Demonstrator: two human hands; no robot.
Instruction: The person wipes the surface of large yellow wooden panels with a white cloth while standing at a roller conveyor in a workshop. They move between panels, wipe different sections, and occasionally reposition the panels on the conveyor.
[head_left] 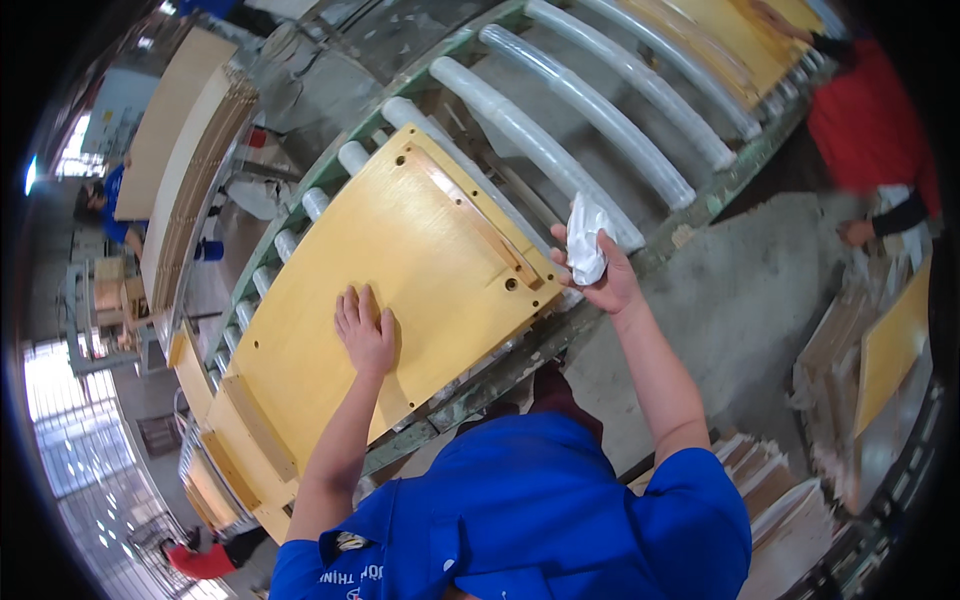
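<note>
A yellow wooden panel [330, 270] with drilled holes and a raised wooden strip [480, 225] along its far right end lies on a roller conveyor [560, 85]. My left hand [364, 328] rests flat on the panel's middle, fingers stretched out, holding nothing. Off the panel's right corner, my right hand [612, 280] is closed around a crumpled white cloth [588, 240], held in the air above the conveyor's near rail. The thumb shows across the cloth; part of the fingers is hidden behind it.
More yellow panels [240, 440] follow on the conveyor at the lower left. Another panel [710, 40] lies at the far right beside a co-worker in red [870, 120]. Stacked boards stand at the left [195, 190] and stacked pieces [850, 350] at the right. Wooden pieces [780, 500] lie behind my right elbow.
</note>
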